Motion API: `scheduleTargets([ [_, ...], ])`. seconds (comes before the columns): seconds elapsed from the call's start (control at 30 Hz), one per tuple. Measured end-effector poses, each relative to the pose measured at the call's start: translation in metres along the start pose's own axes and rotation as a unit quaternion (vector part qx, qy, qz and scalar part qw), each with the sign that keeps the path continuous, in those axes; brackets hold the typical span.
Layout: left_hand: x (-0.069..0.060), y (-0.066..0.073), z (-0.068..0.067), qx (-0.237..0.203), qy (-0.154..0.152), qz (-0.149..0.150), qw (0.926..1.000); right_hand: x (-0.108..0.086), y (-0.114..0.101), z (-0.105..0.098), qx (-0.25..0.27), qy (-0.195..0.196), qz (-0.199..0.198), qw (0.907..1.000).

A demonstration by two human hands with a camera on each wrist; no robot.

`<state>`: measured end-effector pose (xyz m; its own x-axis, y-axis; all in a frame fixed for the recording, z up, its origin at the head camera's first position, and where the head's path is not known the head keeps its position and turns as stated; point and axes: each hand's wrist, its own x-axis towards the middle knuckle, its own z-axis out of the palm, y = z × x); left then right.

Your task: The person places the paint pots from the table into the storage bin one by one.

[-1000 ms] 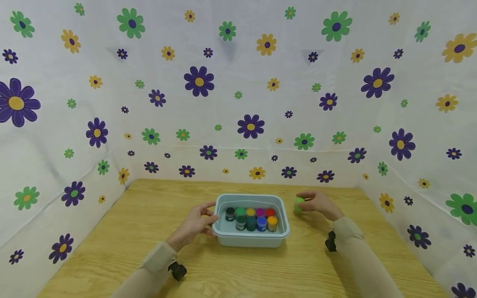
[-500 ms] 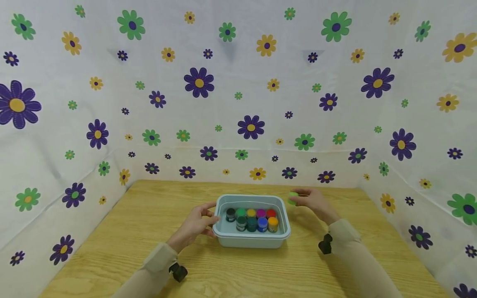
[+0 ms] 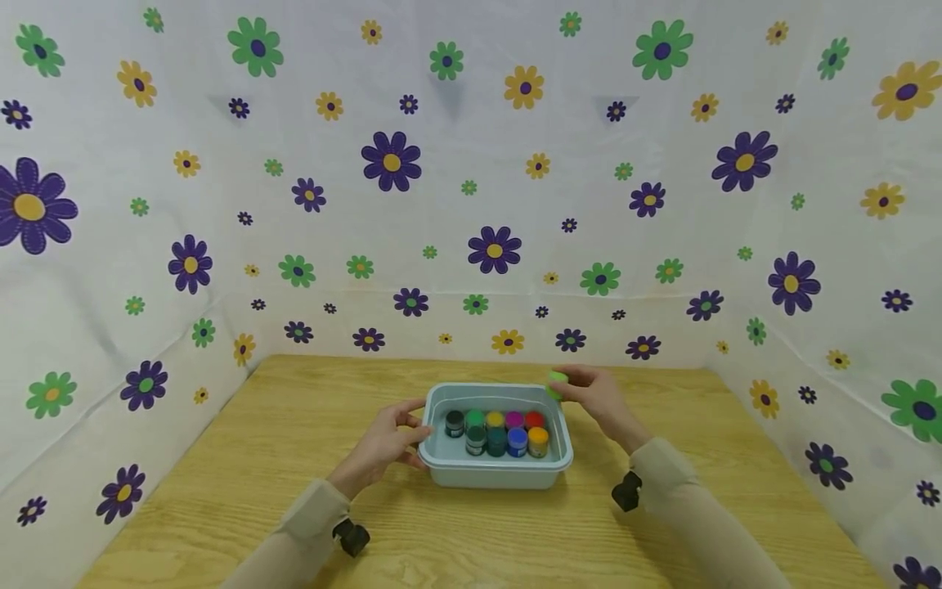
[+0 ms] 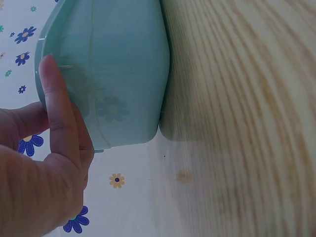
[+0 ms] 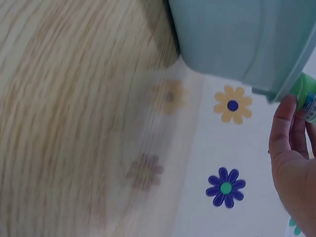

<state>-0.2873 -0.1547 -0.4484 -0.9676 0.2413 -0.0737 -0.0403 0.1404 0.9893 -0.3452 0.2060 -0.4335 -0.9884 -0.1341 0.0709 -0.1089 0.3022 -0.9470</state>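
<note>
A light blue plastic tub (image 3: 493,476) stands on the table with several small paint jars in it, among them a black jar (image 3: 455,423), a blue jar (image 3: 518,442) and an orange jar (image 3: 538,442). At its left end, my left hand (image 3: 379,448) holds the rim, thumb and fingers against the tub wall (image 4: 123,64). Over the back right corner, my right hand (image 3: 599,402) pinches a light green paint jar (image 3: 556,384) between thumb and fingertips. In the right wrist view, that jar's printed label shows beside the rim, partly cut off by the frame edge.
The wood-grained table (image 3: 294,458) extends on both sides of the tub and in front of it. A white sheet (image 3: 471,204) printed with flowers hangs behind and along both sides. Each wrist carries a small black camera (image 3: 627,491).
My right hand has lifted the light green jar off the table and carried it left to the tub's back right corner. My left hand has stayed on the tub.
</note>
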Motion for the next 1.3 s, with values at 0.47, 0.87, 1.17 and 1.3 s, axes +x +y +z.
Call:
scheduleTargets([
  [0.47,-0.001,0.000,0.001,-0.003,0.004,-0.006,1.0000,-0.006,-0.017,0.038,-0.059,0.022,-0.042,0.9972],
  [0.87,0.000,0.001,0.001,-0.003,-0.001,-0.004,1.0000,-0.012,-0.034,0.070,-0.082,-0.009,-0.036,0.9959],
  [1.17,0.000,0.000,0.001,0.001,-0.002,-0.009,1.0000,-0.016,-0.034,0.097,-0.081,-0.060,-0.039,0.9942],
  [1.3,0.000,-0.002,0.001,-0.005,0.000,-0.004,1.0000,-0.017,-0.039,0.106,-0.084,-0.075,-0.045,0.9925],
])
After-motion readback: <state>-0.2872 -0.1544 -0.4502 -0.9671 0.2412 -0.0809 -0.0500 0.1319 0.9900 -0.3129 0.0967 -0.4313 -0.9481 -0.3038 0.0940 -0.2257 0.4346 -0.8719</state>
